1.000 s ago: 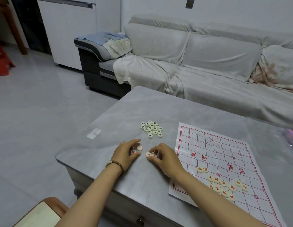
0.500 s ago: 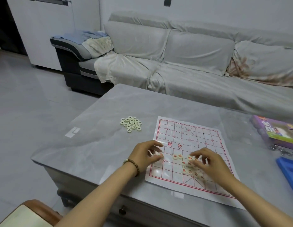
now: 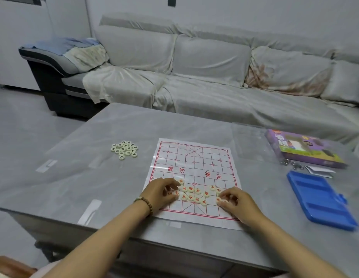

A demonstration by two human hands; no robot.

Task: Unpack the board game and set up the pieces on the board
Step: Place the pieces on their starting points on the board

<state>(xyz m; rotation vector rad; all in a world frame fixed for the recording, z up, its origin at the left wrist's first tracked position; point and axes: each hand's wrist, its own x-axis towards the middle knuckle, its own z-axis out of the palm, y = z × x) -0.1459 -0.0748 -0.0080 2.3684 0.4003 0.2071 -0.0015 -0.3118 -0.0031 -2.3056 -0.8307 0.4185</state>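
Note:
A white paper board [image 3: 194,157] with a red grid lies on the grey table [image 3: 94,187]. Several cream discs with red characters [image 3: 196,194] sit loosely grouped on its near half. My left hand [image 3: 160,192] rests on the board's near left part, fingers curled over red pieces at that end of the group. My right hand [image 3: 235,201] is at the near right part, fingertips pinching a red piece. A pile of cream discs with black characters [image 3: 124,149] lies on the table left of the board.
A purple game box [image 3: 302,149] lies at the table's right, with a clear plastic sheet [image 3: 248,141] beside it and a blue tray [image 3: 321,199] nearer me. A covered grey sofa [image 3: 214,77] stands behind the table.
Both hands moved from the table left of the board onto the board's near half, carrying red pieces to the group there. The camera view swung to the right.

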